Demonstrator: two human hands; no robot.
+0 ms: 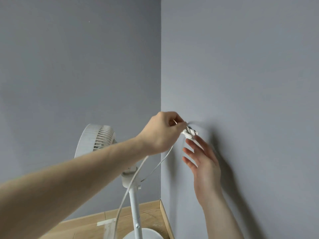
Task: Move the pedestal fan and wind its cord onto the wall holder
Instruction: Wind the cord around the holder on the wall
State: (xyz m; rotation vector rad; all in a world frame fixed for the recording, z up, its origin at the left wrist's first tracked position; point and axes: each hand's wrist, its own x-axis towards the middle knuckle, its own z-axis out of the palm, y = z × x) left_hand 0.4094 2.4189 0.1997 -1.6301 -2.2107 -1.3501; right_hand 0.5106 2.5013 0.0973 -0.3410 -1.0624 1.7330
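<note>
- Left hand [161, 133] pinches the white cord [136, 176] at the wall holder [189, 132], fingers closed on it.
- Right hand [202, 163] open, fingers spread, just below the holder, holding nothing.
- Slack cord drops past the pedestal fan [96, 138], which stands in the corner.
- Risk: the loose loop could snag the fan's neck, or wraps could slip off if tension drops.
- Grey walls [241, 66]; wood floor [86, 225] with a strip of tape [106, 222].

one head-worn wide-angle view, looking forward and slightly down into a corner of plain grey painted walls [241, 66], close enough that both forearms fill the lower frame.
</note>
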